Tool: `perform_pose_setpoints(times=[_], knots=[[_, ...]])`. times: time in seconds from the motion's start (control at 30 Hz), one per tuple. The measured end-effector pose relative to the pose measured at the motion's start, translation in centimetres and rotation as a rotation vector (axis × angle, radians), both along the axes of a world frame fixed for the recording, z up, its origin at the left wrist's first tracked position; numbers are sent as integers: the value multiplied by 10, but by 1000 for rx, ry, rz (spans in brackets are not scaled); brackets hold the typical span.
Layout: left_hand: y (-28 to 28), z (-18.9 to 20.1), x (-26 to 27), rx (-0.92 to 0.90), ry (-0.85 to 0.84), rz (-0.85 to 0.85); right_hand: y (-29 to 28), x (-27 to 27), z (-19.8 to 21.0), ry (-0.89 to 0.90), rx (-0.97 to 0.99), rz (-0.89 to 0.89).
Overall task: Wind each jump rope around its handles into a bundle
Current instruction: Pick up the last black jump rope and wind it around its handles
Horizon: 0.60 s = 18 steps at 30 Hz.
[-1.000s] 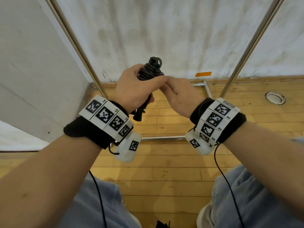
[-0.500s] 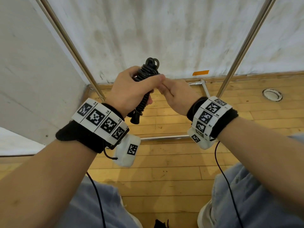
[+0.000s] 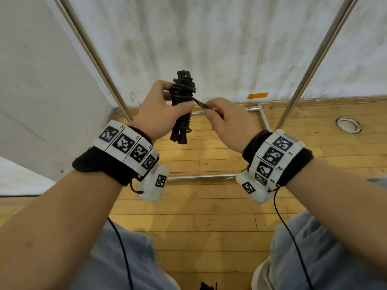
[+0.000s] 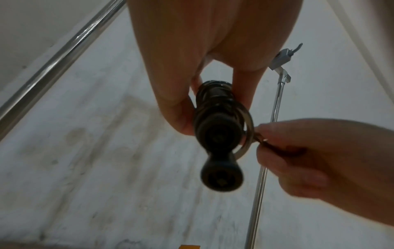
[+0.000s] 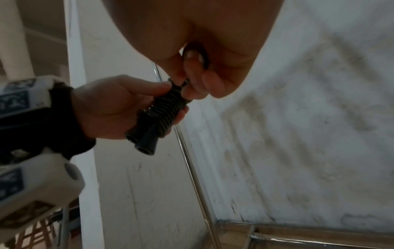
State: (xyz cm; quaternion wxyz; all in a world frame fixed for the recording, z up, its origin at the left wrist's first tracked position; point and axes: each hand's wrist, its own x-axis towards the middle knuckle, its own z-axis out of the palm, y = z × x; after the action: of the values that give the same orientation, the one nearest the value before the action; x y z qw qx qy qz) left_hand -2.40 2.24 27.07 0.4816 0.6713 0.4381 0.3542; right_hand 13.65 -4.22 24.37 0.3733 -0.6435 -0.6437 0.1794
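A black jump rope bundle (image 3: 182, 95) stands upright in front of me, its cord coiled tightly round two black handles whose ends (image 3: 179, 137) stick out below. My left hand (image 3: 162, 109) grips the bundle round its middle, thumb across the coils. My right hand (image 3: 225, 120) pinches the short free end of the cord (image 3: 201, 103) just right of the bundle. In the left wrist view the handle ends (image 4: 221, 175) point at the camera and the right hand (image 4: 298, 151) holds the cord end beside them. The right wrist view shows the coils (image 5: 168, 107) in the left hand (image 5: 110, 107).
Two slanted metal poles (image 3: 92, 55) (image 3: 314, 61) of a frame rise on either side of the hands. A white wall (image 3: 209, 38) stands behind, a wooden floor (image 3: 199, 206) below with a round floor fitting (image 3: 348, 125) at the right. Wrist cables hang by my knees.
The right hand has drawn away to the right of the bundle, pulling the cord's free end out taut. The left hand keeps its grip, and the bundle now stands more upright.
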Motion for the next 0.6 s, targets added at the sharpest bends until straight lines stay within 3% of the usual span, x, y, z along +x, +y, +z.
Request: perform_pose_setpoints(times=[0.1,0.27,0.37,0.47,0.6], knots=[[-2,-3,1,71,50,26,-4,-5,7,38,51,-13],[-4,-9,9,233,201,51,-7,-11,12,255,98,-78],[-7,-11,14,261,200,7,-8,-13,14,282,135,-73],[-10,-11,16,217,178,-56,-8,-12,15,211,159,-78],[-15,-5,15,-11,43,-136,-4,-5,16,211,153,-134]])
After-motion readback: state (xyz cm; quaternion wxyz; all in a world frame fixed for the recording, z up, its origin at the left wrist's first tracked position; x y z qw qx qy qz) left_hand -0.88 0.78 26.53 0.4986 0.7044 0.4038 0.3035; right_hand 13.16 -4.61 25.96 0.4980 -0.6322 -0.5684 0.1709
